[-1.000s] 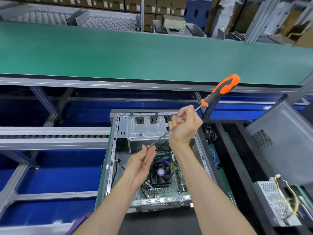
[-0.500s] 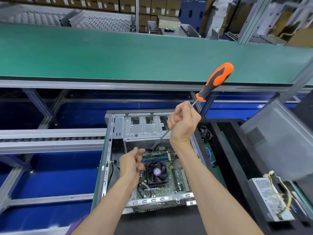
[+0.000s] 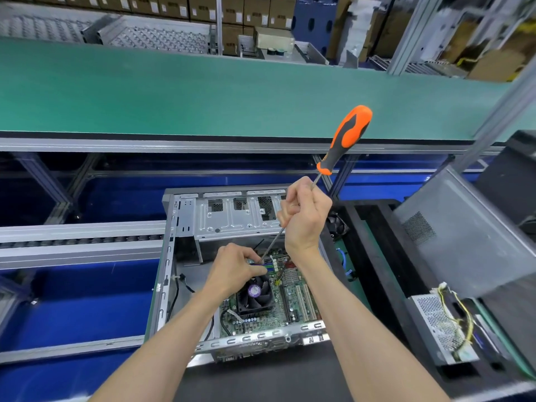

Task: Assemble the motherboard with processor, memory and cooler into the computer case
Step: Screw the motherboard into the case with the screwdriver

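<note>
An open grey computer case (image 3: pixel 169 256) lies on its side in front of me. Inside it sits the green motherboard (image 3: pixel 293 300) with a black fan cooler (image 3: pixel 256 294) and blue memory slots. My right hand (image 3: pixel 304 216) grips the steel shaft of a long screwdriver (image 3: pixel 345 137) with an orange and black handle that points up and to the right. The shaft slants down into the case. My left hand (image 3: pixel 235 271) is curled around the shaft's lower end, just above the board near the memory slots. The tip is hidden by my fingers.
A green conveyor belt (image 3: pixel 203 91) runs across behind the case. A grey side panel (image 3: pixel 464 236) leans at the right. A power supply (image 3: pixel 443 329) with yellow wires lies at the lower right on a black mat (image 3: pixel 377 256). Blue floor and metal rails are on the left.
The screwdriver's handle has tipped more upright as my right hand shifted slightly left. My left hand has stayed at the shaft's lower end, over the board near the memory slots.
</note>
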